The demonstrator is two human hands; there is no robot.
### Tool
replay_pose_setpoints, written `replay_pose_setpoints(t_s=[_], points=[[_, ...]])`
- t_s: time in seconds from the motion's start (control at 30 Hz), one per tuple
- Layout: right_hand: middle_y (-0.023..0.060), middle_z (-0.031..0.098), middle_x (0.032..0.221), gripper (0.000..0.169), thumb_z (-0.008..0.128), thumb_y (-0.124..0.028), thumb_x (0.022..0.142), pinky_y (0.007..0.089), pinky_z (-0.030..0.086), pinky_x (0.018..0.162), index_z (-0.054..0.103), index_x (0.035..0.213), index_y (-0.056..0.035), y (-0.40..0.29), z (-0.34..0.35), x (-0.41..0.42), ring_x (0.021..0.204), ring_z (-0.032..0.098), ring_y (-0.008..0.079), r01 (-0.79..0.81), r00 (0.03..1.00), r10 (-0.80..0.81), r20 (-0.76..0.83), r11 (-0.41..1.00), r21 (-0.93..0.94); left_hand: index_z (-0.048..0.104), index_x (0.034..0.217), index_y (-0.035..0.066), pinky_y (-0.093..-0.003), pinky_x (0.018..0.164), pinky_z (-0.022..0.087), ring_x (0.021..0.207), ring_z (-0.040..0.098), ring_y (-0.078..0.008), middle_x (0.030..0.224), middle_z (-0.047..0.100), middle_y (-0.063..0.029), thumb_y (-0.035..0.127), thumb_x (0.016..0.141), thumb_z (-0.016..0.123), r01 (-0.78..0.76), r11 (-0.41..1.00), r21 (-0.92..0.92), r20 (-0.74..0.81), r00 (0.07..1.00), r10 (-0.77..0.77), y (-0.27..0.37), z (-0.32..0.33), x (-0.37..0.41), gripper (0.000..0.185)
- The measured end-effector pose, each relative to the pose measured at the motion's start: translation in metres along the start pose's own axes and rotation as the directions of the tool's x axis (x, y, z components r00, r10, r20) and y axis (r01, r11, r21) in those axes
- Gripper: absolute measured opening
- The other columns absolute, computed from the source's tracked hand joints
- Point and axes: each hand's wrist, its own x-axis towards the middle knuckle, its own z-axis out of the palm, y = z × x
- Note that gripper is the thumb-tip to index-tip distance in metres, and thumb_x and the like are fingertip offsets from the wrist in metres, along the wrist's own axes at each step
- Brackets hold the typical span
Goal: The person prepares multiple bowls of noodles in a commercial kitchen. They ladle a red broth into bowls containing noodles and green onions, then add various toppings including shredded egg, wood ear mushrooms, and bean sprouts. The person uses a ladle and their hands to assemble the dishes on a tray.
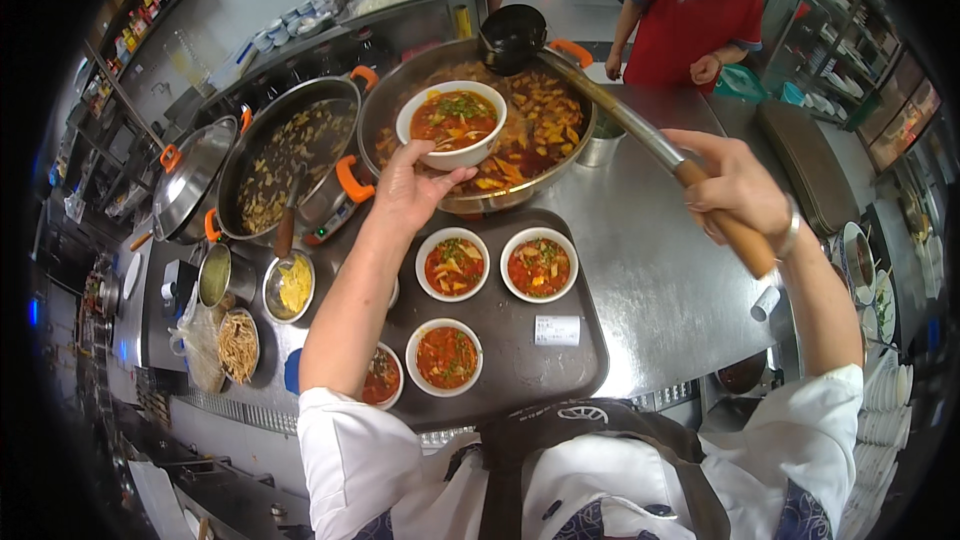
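Note:
My left hand [418, 191] grips a white bowl [459, 157] by its near side, over a wide metal pan [592, 116]. Red soup topped with chopped green herbs [456, 109] fills the bowl. In my right hand [731, 184] is the wooden handle of a long ladle [514, 37]; its dark bowl is raised at the pan's far rim. Red broth with yellowish pieces [544, 124] lies in the pan. Nearer me, a dark tray [529, 371] carries several white bowls of red soup [454, 356] and a printed paper slip [557, 330]. My left forearm hides part of the tray.
Left stands a second pan [300, 127] with a ladle inside, then a lidded pan [196, 165]. Small containers of yellow slices [295, 285] and pale shreds [238, 349] sit nearby. A person in a red shirt [686, 7] stands across the steel counter [660, 292]. Stacked plates [885, 409] are at right.

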Motion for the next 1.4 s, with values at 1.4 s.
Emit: replay_pose_setpoints(t_s=[1.4], points=[[0.0095, 0.060, 0.070, 0.020, 0.052, -0.012, 0.084, 0.0212, 0.048, 0.047, 0.056, 0.094, 0.0045, 0.316, 0.111, -0.033, 0.055, 0.057, 0.0112, -0.380, 0.923, 0.372, 0.096, 0.921, 0.090, 0.031, 0.127, 0.010, -0.0407, 0.083, 0.048, 0.108, 0.048, -0.0273, 0.123, 0.042, -0.0114, 0.001, 0.080, 0.051, 0.201, 0.976, -0.082, -0.310, 0.926, -0.216, -0.261, -0.076, -0.224, 0.052]])
